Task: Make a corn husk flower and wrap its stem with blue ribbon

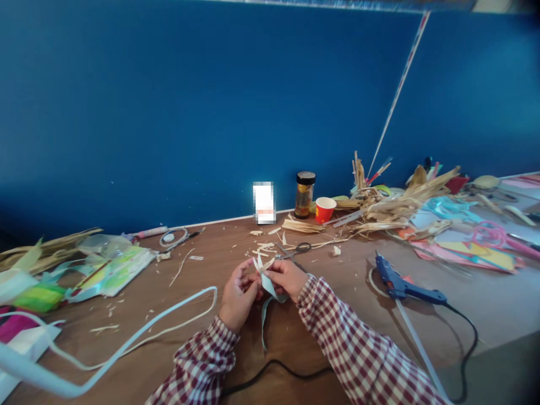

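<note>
Both forearms, in checked maroon-and-white sleeves, reach forward over the brown table [337, 281] from the near edge and angle inward, so that the hands meet low in the middle of the view; the left hand [239, 295] comes in from the left with its back toward the camera, wrist slightly bent, fingers curled and thumb brought in against them at the left side of a pale, pointed folded strip [269, 286]; the right hand [290, 279] lies almost level, knuckles up, its thumb and forefinger pinched together on the strip's right side; the strip is thus held between the two hands, just above the table, its tips fanning upward and its wider bluish part slanting down to the right; a thin grey-blue tail [264, 326] hangs below it toward the table; the fingers farthest from the camera are partly hidden; just beyond the hands lie scissors [302, 247] and pale scraps [265, 248]; farther back a red paper cup [325, 211] stands beside a dark-lidded jar [304, 197], near a heap of dried husks [405, 205]; to the right, well apart from the right hand, rests a blue glue gun [392, 279]; a black cord [280, 364] crosses the table between the forearms.
</note>
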Available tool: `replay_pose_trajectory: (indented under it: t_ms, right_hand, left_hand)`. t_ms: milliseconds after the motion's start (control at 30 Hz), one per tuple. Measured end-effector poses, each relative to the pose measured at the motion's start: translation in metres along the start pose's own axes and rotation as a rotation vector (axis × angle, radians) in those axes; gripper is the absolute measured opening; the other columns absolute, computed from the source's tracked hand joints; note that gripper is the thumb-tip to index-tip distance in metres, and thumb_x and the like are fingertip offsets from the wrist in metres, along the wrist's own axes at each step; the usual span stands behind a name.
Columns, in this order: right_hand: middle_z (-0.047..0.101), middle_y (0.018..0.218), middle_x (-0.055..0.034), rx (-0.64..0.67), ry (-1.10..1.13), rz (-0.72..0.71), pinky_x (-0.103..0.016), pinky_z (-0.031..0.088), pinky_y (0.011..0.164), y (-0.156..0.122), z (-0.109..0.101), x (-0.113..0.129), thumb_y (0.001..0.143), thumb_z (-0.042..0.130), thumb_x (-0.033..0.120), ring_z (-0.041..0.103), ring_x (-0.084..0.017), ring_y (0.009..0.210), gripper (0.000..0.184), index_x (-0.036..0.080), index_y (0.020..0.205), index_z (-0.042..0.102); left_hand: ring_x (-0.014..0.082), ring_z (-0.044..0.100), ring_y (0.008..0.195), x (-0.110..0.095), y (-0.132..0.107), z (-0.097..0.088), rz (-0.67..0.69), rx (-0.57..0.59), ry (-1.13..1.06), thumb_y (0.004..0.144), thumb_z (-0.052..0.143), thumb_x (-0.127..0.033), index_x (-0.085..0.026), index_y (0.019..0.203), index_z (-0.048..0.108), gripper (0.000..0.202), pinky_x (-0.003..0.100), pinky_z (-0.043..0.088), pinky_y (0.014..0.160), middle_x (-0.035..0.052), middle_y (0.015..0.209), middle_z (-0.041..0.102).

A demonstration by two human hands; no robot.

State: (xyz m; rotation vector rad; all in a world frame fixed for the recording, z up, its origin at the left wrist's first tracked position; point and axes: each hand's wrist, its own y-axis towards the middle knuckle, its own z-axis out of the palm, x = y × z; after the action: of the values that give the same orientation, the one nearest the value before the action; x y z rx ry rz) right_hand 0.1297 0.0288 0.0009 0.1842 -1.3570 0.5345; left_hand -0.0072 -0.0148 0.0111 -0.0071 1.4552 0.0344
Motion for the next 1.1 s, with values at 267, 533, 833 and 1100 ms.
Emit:
replay_pose_trajectory:
  t_ms: [267,533,833,1100]
  right_hand:
    - [0.050,0.047,0.0047,-0.009,0.001,-0.021,-0.016,0.025,0.035,0.002,0.000,-0.002,0.063,0.067,0.045,0.036,-0.004,0.037,0.035,0.014,0.076,0.063]
    - [0.057,0.054,0.0020,-0.054,0.005,-0.100,-0.020,0.040,0.045,0.001,0.009,-0.001,0.065,0.066,0.042,0.050,-0.009,0.046,0.028,0.014,0.072,0.062]
    - [0.061,0.073,-0.0010,0.025,-0.293,-0.181,-0.018,0.038,0.043,-0.007,-0.003,0.015,0.081,0.048,0.037,0.054,-0.010,0.056,0.027,0.019,0.097,0.059]
    - [0.065,0.079,-0.0020,0.092,-0.938,-0.272,-0.026,0.042,0.067,-0.026,0.002,0.027,0.066,0.066,0.030,0.058,-0.016,0.075,0.023,0.018,0.086,0.061]
  left_hand:
    - [0.0100,0.053,0.049,0.002,0.000,0.000,0.004,0.020,-0.017,0.064,0.066,-0.032,-0.015,0.120,0.040,0.065,0.021,0.043,0.049,-0.0025,0.062,0.059]
    - [0.0091,0.052,0.048,0.004,0.001,0.001,0.011,0.003,-0.031,0.065,0.066,-0.030,-0.014,0.118,0.040,0.061,0.020,0.042,0.047,-0.0037,0.059,0.058]
    - [0.0080,0.052,0.047,0.009,0.006,-0.004,-0.023,-0.076,-0.069,0.060,0.069,-0.028,-0.011,0.110,0.051,0.056,0.019,0.042,0.044,-0.0006,0.066,0.063]
    - [0.0055,0.053,0.044,-0.001,0.011,-0.012,-0.147,-0.276,-0.289,0.059,0.069,-0.015,-0.012,0.085,0.058,0.028,0.014,0.044,0.042,-0.0024,0.059,0.060]
